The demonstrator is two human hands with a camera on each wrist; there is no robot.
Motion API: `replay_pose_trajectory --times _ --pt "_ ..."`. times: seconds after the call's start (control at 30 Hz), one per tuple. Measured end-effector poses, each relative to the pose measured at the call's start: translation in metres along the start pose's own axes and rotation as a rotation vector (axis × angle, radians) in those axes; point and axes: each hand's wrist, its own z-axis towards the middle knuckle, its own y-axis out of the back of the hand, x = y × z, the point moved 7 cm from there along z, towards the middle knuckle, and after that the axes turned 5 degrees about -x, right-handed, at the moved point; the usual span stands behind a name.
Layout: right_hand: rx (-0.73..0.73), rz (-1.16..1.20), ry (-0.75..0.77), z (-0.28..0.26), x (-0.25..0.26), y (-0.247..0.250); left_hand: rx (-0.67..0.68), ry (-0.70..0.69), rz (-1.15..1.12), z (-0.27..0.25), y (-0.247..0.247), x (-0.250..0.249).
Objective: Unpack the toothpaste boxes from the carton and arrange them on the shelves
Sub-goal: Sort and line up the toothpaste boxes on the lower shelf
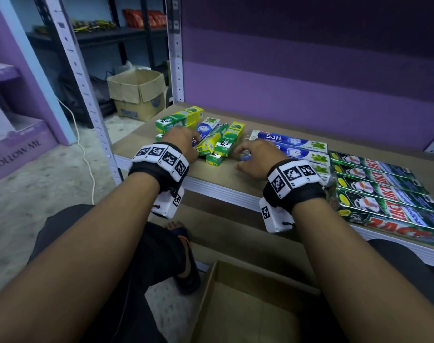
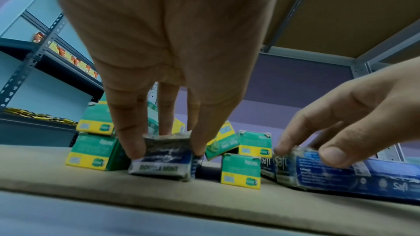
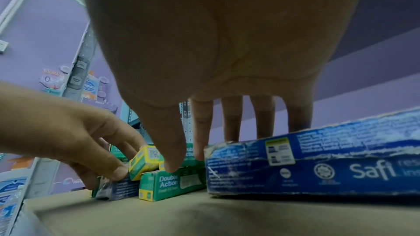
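Arranging step in hand, judged from boxes already on the shelf (image 1: 226,174) and the carton (image 1: 248,308) at 6 o'clock, open, interior dim, contents not legible.

Left hand (image 1: 183,142) at 11 o'clock of shelf centre, fingers curled down, pinching the end of a small blue box (image 2: 162,157) marked DOUBLE MINT between thumb and finger. Small blue box sits among a loose jumble of green-yellow boxes (image 1: 223,142), some tilted, some stacked.

Right hand (image 1: 254,154) at centre, fingers bent over the near end of the Safi pack (image 1: 295,144), thumb on its front face; grip looks light, more steadying than lifting.

At 3 o'clock, dark green boxes (image 1: 384,191) in a neat row, touching.

Next move likely calls for sliding the small blue box out of the jumble toward the Safi pack without toppling tilted neighbours.

Head view: full layout, fingertips hidden. Left wrist view: pinch and print on the box end. Right wrist view: torn edge on the Safi pack, thumb placement.
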Motion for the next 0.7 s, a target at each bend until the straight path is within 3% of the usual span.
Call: replay_pose_trajectory --times 0.4,0.7 --pt "0.018 0.004 0.014 -0.002 -0.001 -0.001 0.052 0.095 -0.017 0.002 -0.011 0.007" --pt "0.012 0.001 0.017 -0.001 -0.003 -0.001 -0.19 0.194 -0.301 0.0 0.014 0.015"
